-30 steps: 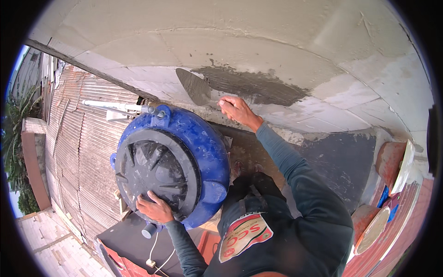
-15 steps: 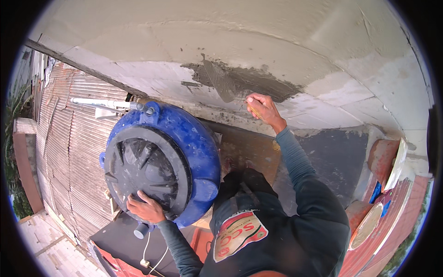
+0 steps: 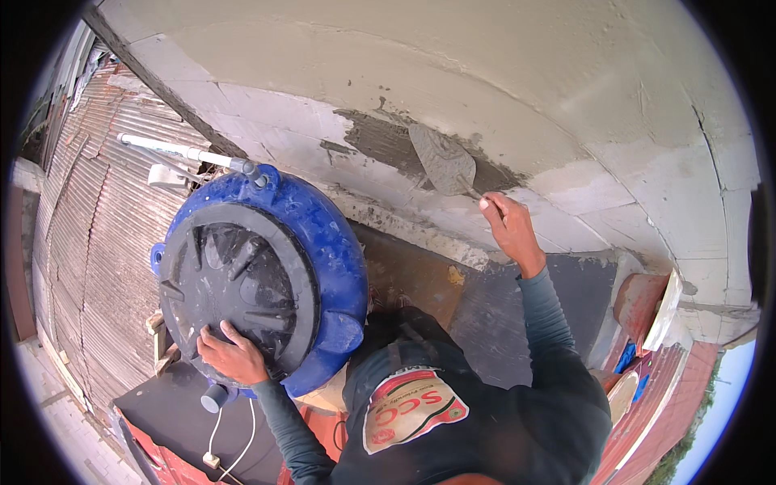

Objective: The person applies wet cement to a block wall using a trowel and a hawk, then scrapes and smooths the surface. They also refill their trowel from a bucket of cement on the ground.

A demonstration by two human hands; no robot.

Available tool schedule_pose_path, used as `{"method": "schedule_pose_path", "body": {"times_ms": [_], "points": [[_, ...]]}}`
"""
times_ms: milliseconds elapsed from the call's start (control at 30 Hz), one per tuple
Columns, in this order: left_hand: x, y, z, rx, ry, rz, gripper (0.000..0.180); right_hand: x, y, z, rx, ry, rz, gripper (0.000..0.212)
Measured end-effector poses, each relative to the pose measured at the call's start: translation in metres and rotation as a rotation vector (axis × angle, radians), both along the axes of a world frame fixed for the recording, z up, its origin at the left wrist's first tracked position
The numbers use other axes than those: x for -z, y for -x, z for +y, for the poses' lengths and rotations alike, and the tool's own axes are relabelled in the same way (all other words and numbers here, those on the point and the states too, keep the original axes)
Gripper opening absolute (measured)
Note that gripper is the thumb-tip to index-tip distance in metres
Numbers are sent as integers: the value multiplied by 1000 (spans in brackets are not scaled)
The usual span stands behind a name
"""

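With the left hand [image 3: 230, 356] spread flat on the black tank lid [image 3: 234, 291] for balance (1 steady brace), the right hand [image 3: 508, 230], gripping the trowel [image 3: 443, 162], should press the blade flat across the wet mortar patch [image 3: 388, 141].

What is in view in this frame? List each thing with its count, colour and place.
trowel: one, grey with wet mortar, blade flat on the wall, upper centre
mortar patch: one, dark grey, on the wall around the blade
wall: one, pale grey blocks, across the top
water tank: one, blue, left of centre
tank lid: one, black, ribbed, on the tank
pipe: one, white, above the tank
corrugated roof: one, brownish, far left
left hand: resting on the lid's rim
right hand: gripping the trowel handle
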State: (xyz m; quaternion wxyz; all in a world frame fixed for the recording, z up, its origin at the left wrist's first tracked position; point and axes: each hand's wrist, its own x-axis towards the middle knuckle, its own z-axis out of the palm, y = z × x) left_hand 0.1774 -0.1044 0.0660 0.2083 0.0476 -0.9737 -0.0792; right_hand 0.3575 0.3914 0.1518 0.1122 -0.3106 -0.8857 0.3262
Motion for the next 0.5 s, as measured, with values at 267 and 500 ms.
{"method": "schedule_pose_path", "body": {"times_ms": [267,500], "points": [[-7,1,3,-5,-62,21,46,-61,42,-50,-401,34,-156,44],[-5,0,0,-19,-112,23,45,-68,144,-81,-773,805,-536,47]]}}
